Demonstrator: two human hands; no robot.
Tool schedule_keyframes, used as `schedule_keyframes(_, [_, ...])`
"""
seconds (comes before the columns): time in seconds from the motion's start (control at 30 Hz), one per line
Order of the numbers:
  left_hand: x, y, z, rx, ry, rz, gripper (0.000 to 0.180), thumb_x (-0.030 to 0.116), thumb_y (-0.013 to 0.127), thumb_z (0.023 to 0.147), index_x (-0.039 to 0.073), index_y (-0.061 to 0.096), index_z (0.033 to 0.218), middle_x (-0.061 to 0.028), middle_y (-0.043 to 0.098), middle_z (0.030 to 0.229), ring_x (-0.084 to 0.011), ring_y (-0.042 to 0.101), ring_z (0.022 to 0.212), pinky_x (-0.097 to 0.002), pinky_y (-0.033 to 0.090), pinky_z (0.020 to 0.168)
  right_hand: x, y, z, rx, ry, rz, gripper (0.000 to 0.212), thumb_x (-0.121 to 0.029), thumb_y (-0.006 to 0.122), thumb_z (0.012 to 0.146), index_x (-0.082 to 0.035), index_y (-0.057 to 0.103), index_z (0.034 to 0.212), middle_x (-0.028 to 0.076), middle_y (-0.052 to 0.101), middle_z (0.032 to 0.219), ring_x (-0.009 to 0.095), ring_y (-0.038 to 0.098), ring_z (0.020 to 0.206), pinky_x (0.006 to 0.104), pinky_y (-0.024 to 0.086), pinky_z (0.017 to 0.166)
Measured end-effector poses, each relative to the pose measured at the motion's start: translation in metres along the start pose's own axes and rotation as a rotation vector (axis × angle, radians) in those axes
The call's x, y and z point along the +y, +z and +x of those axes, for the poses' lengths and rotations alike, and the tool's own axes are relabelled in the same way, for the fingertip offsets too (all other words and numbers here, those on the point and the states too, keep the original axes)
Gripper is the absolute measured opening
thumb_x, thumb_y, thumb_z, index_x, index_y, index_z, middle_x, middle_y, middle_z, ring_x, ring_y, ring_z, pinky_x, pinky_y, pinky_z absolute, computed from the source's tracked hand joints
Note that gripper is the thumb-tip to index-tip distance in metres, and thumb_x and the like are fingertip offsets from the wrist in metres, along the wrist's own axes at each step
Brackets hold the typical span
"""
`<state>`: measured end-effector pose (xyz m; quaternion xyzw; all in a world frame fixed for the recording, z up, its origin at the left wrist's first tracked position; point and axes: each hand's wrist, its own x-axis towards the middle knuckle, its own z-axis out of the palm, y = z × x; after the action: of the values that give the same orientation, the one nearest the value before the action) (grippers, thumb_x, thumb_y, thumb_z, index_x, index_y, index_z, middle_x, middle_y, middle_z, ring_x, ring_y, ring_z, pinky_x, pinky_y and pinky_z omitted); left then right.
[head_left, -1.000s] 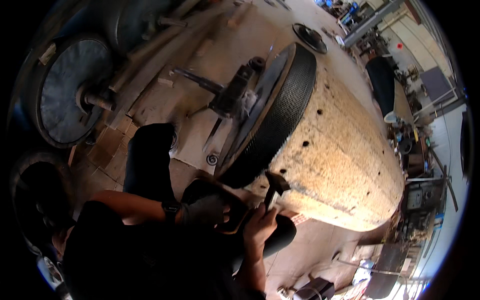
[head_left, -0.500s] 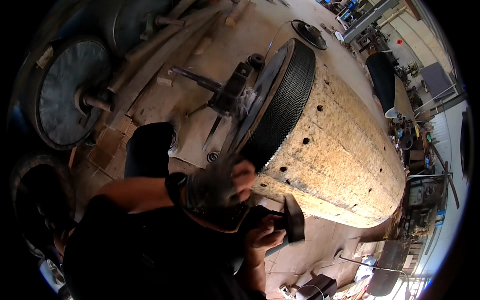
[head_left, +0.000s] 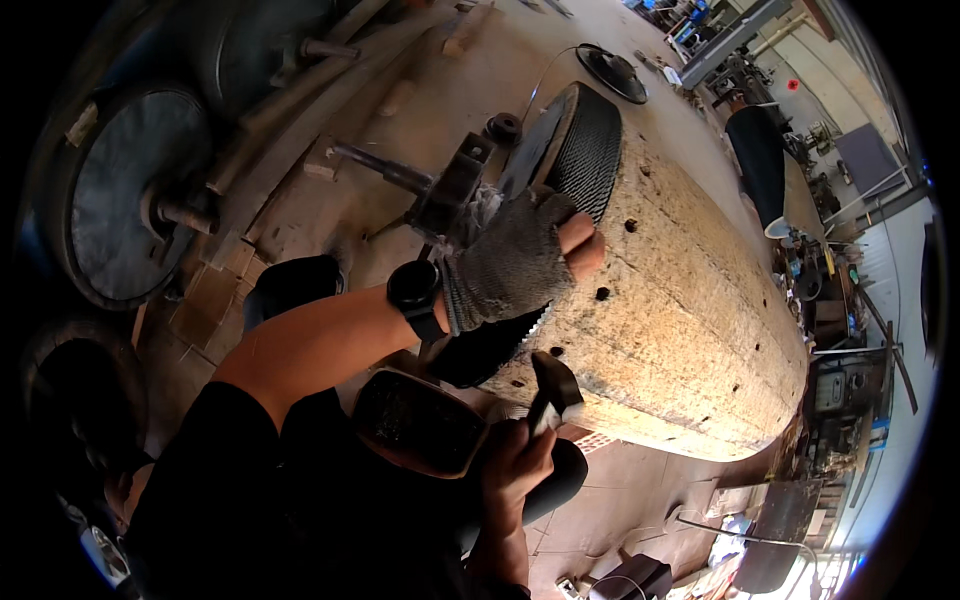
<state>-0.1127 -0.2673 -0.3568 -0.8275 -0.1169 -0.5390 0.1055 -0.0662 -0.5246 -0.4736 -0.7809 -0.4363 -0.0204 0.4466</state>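
Observation:
A large wooden drum (head_left: 690, 310) lies on its side, pale and worn, with several dark holes. Round its near end runs a band of black textured sheet (head_left: 588, 150) with a jagged edge. My left hand (head_left: 525, 250), in a grey fingerless glove, rests at the seam between band and wood. Its fingers are curled together; anything between the fingertips is hidden. My right hand (head_left: 518, 460), bare, grips a hammer (head_left: 557, 385) by its handle, the head raised close beside the drum. By my lap sits a dark-filled container (head_left: 475, 455) with a brownish rim.
A metal shaft with a block-shaped bracket (head_left: 455, 185) stands at the drum's end. Other metal-ended drums (head_left: 140, 200) and long timbers (head_left: 300, 150) lie at the left. A round black disc (head_left: 612, 72) is on the floor beyond. Machinery and clutter line the right.
My left hand has moved up and right, from the band's lower end onto the seam. The hammer has turned and shifted slightly left and up in my right hand.

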Motion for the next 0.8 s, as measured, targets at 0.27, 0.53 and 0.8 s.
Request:
schedule_keyframes(0.27, [-0.001, -0.009, 0.013, 0.059, -0.072, 0.049, 0.018, 0.010, 0.063, 0.079, 0.011, 0.045, 0.075, -0.0044, 0.041, 0.078, -0.0228, 0.052, 0.076, -0.0420, 0.044, 0.074, 0.001, 0.002, 0.004, -0.040, 0.149, 0.213, 0.013, -0.010, 0.060, 0.095, 0.003, 0.057, 0.095, 0.020, 0.060, 0.065, 0.040, 0.063, 0.056, 0.0431, 0.048, 0.049])
schedule_keyframes(0.53, [0.007, 0.002, 0.002, -0.031, -0.004, -0.008, 0.009, 0.010, 0.063, 0.085, 0.008, 0.054, 0.087, -0.0065, 0.048, 0.087, -0.0259, 0.055, 0.077, -0.0396, 0.047, 0.067, 0.027, 0.022, -0.001, 0.064, -0.045, -0.016, 0.013, -0.011, 0.060, 0.096, 0.000, 0.054, 0.099, 0.018, 0.056, 0.061, 0.043, 0.059, 0.056, 0.0465, 0.045, 0.047])
schedule_keyframes(0.8, [0.075, -0.050, -0.102, -0.121, -0.014, -0.300, 0.049, -0.003, 0.072, 0.068, 0.007, 0.058, 0.115, -0.0105, 0.061, 0.101, -0.0316, 0.063, 0.088, -0.0435, 0.054, 0.070, 0.028, 0.008, -0.040, -0.038, 0.189, 0.168, 0.018, -0.011, 0.064, 0.095, 0.000, 0.054, 0.104, 0.023, 0.062, 0.070, 0.045, 0.063, 0.062, 0.0471, 0.047, 0.051])
